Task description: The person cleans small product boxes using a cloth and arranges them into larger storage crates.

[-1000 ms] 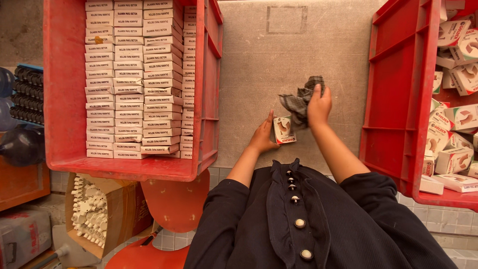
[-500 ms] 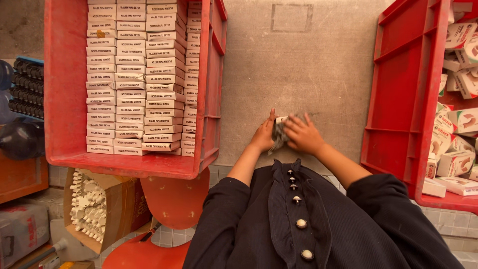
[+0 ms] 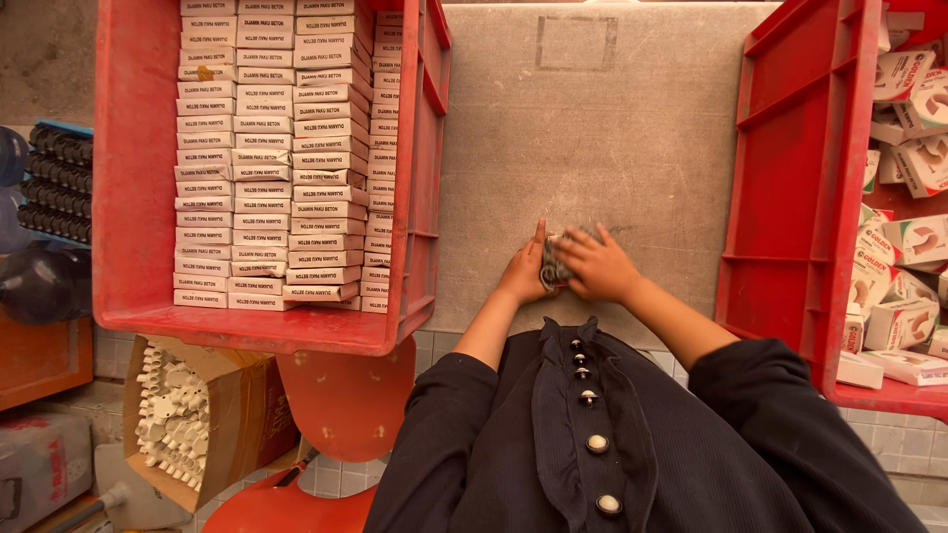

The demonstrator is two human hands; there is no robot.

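Head view: both hands on a grey cloth, mid-bench

Head camera looks straight down. Left hand point(image 3: 523, 276) and right hand point(image 3: 600, 265) sit together at the near edge of the bench point(image 3: 612, 128), pressed on a crumpled grey cloth point(image 3: 555, 265) between them. Right hand's fingers curl over the cloth from the right; left hand lies flat against its left side, thumb pointing far. Something small may be wrapped under the cloth, can't tell. Cloth rests on the bench surface, between the two crates.

Left: red crate point(image 3: 133, 197) packed with neat rows of flat white boxes point(image 3: 267, 148), stacked on edge. Right: second red crate point(image 3: 790, 197) with loose white-and-red cartons point(image 3: 913, 247) lying at random angles, well apart from the hands.

Near left, below the bench: open cardboard box point(image 3: 237, 415) of small white plastic parts point(image 3: 178, 415), and a red stool point(image 3: 346, 395) just beside it. Dark buttoned sleeves and shirt fill the near edge of frame
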